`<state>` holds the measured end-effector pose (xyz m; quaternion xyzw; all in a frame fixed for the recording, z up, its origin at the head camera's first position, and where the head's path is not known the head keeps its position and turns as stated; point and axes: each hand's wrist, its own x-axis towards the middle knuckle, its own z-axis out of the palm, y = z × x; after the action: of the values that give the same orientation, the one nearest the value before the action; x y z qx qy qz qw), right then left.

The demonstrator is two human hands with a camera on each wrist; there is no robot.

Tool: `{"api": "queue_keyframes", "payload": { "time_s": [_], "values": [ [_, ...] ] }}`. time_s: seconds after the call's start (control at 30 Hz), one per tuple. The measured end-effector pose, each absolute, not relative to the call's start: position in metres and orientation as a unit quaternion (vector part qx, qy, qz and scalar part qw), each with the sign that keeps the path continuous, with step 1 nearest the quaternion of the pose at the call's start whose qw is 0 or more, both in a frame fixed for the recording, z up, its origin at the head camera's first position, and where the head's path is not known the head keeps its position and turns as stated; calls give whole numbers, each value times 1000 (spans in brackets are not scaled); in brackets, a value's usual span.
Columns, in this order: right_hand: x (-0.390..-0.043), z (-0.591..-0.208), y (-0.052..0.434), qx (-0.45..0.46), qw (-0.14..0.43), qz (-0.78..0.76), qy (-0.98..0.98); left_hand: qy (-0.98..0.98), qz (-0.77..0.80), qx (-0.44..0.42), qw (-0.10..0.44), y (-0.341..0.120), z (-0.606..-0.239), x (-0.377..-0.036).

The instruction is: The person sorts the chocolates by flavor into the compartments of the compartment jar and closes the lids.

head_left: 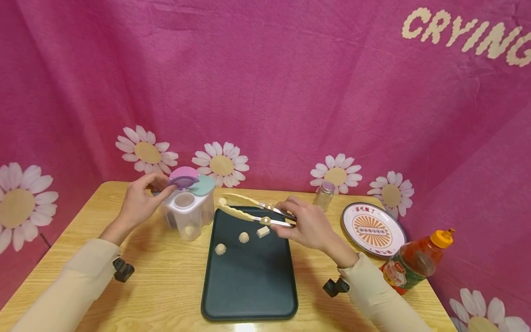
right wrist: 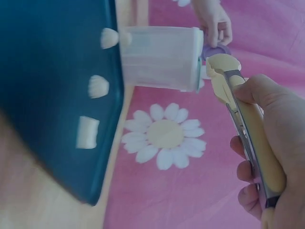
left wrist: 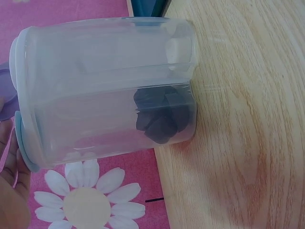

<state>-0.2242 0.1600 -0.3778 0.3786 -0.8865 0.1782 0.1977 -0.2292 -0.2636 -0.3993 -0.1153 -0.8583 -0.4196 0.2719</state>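
Pale wood-grain table (head_left: pixel 157 286): supporting a dark rectangular tray (head_left: pixel 249 286), where two cream domes (head_left: pixel 244 237) and one cream block (head_left: pixel 263 232) are lying. Right hand (head_left: pixel 307 224): gripping cream-and-silver tongs (right wrist: pixel 257 143), whose tips are pinching another pale piece (head_left: pixel 222 202) beside a clear plastic canister (head_left: pixel 188 217). Left hand (head_left: pixel 143 200): pinching its purple lid (head_left: pixel 182 182) (standing raised). Magenta daisy-printed cloth (head_left: pixel 257 92): hanging behind.
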Motion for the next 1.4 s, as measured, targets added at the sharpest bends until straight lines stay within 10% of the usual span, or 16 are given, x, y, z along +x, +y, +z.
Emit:
{"api": "queue_keyframes", "payload": {
  "time_s": [0.73, 1.4],
  "values": [
    [-263, -354, 78, 434, 143, 155, -876, -869, -405, -107, 264, -264, -400, -229],
    [-246, -357, 107, 420, 136, 144, -886, -860, -410, -113, 282, -264, -401, -230]
  ]
}}
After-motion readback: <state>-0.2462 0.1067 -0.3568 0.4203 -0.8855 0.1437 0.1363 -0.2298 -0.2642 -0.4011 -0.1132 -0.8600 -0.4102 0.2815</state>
